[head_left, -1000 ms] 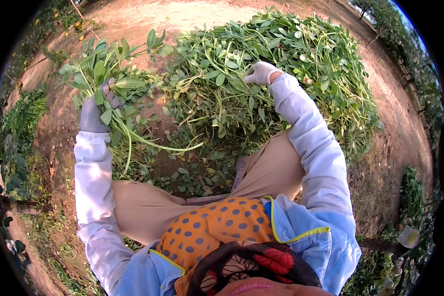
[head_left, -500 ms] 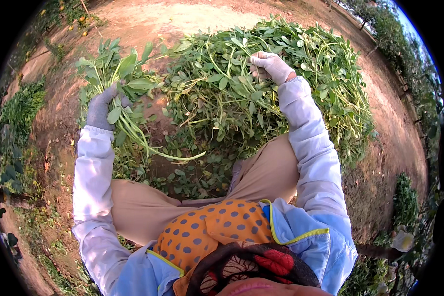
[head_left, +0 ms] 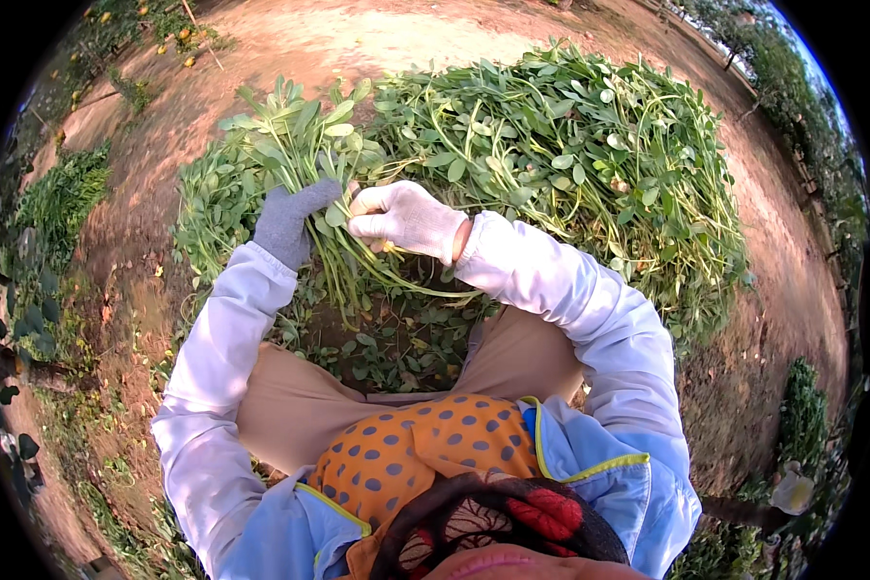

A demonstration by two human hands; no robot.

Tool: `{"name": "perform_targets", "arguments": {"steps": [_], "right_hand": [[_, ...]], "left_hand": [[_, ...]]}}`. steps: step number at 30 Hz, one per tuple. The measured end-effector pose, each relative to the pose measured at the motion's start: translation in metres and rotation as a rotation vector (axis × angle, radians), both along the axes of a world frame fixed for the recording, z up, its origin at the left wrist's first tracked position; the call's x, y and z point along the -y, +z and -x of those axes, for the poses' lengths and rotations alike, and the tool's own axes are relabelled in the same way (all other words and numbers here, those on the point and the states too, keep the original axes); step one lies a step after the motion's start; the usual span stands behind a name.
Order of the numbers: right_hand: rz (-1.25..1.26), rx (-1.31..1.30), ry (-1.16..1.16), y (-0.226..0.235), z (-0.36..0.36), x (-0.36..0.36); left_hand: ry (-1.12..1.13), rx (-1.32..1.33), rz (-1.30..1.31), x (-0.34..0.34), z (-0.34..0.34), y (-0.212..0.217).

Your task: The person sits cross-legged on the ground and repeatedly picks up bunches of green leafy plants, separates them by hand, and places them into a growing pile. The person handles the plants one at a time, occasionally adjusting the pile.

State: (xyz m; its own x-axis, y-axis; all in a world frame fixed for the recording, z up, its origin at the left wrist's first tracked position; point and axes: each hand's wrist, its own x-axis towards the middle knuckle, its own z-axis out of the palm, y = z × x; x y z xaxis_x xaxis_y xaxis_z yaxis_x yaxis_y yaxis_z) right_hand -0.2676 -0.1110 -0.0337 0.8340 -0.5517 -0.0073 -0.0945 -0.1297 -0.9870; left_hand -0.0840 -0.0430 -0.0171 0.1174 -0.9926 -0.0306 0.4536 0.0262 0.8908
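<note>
My left hand, in a grey glove, is closed round a bunch of leafy green stems. Leaves fan out above the fist, and the long bare stalks hang below it toward my lap. Against the bunch's right side, my right hand in a pale glove has its fingers closed on stems. Its fingertips are partly hidden among the greenery, so how many stems it grips cannot be made out. A big heap of cut leafy plants lies just beyond and to the right of both hands.
My bent legs lie on the near side of the heap. Loose leaves and stalks litter the soil between them. Bare reddish earth stretches around the heap, with green plants at the left and trees at the far right.
My right hand has come left and nearer from the heap to the bunch. My left hand has moved right with its stems, so the two hands are now side by side.
</note>
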Motion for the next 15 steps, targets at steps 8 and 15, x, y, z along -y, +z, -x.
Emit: {"name": "perform_targets", "arguments": {"steps": [8, 15], "right_hand": [[0.035, -0.061, 0.051, 0.032, -0.004, -0.004], [0.442, -0.38, -0.428, 0.035, 0.071, 0.11]], "left_hand": [[0.149, -0.006, -0.14, -0.008, -0.01, 0.018], [0.212, 0.048, -0.003, -0.017, -0.048, 0.035]]}}
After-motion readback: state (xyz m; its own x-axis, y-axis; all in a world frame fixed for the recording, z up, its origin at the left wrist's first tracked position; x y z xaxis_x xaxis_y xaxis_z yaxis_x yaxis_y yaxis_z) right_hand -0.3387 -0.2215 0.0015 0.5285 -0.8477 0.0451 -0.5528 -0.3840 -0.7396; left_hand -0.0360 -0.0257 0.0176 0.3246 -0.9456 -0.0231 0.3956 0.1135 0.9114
